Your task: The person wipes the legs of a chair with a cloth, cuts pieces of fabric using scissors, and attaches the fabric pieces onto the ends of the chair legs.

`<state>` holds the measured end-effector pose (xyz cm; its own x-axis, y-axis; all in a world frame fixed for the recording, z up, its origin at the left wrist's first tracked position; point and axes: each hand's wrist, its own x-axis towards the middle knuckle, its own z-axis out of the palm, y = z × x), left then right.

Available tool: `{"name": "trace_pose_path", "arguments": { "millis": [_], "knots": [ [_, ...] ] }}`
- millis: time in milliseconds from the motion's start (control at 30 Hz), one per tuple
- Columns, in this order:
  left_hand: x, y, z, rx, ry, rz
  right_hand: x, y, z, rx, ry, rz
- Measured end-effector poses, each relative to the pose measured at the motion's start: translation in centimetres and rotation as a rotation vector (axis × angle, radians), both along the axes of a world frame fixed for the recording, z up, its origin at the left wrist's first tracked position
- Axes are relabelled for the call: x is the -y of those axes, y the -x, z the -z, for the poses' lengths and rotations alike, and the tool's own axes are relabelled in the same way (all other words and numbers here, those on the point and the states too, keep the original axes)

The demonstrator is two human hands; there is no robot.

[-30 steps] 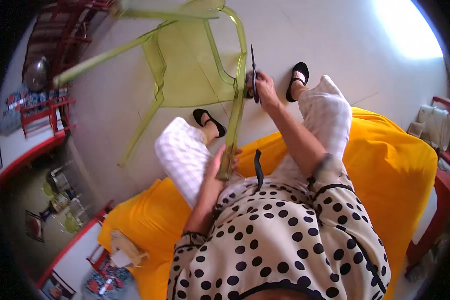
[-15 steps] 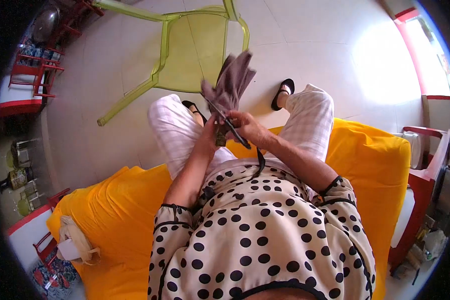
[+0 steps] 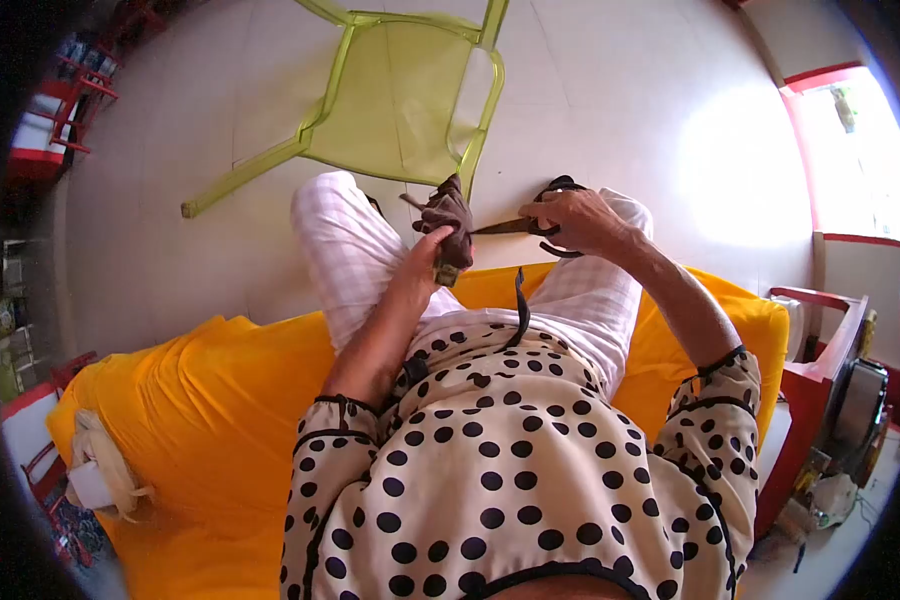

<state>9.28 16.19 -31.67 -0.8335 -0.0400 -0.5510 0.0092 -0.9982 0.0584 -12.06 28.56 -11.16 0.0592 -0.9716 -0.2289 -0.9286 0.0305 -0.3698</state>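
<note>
My left hand (image 3: 426, 262) is wrapped round the end of a green chair leg (image 3: 448, 274), with a bunched brown cloth (image 3: 445, 218) held against it. From the right, my right hand (image 3: 580, 222) grips dark scissors (image 3: 510, 228), whose tips point left and reach the edge of the cloth. The translucent green chair (image 3: 400, 95) lies tipped over in front of my knees. Whether the blades touch the cloth or only lie beside it, I cannot tell.
I sit on a seat with a yellow cover (image 3: 230, 400). A beige bag (image 3: 100, 465) lies on it at the left. Red wooden furniture (image 3: 820, 365) holding assorted items stands at the right. Pale tiled floor (image 3: 610, 110) surrounds the chair.
The brown cloth has come into view and is now bunched at the chair leg. My right hand has moved right, away from my left, with the scissors turned leftward. The view has shifted.
</note>
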Motion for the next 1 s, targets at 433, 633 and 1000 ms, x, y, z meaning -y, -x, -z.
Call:
{"name": "trace_pose_path", "arguments": {
  "millis": [433, 633, 1000],
  "knots": [
    [-1.0, 0.2, -2.9, 0.105, -0.151, -0.147, 7.9, -5.0, 3.1, -0.601, -0.188, -0.526],
    [-2.6, 0.6, -2.5, 0.120, -0.174, -0.234, 9.1, -2.9, 0.4, -0.407, -0.307, -0.628],
    [-3.7, 0.8, -4.7, 0.232, -0.101, -0.316, 8.6, -1.1, 0.1, 0.086, -0.539, -0.473]
  ]
}}
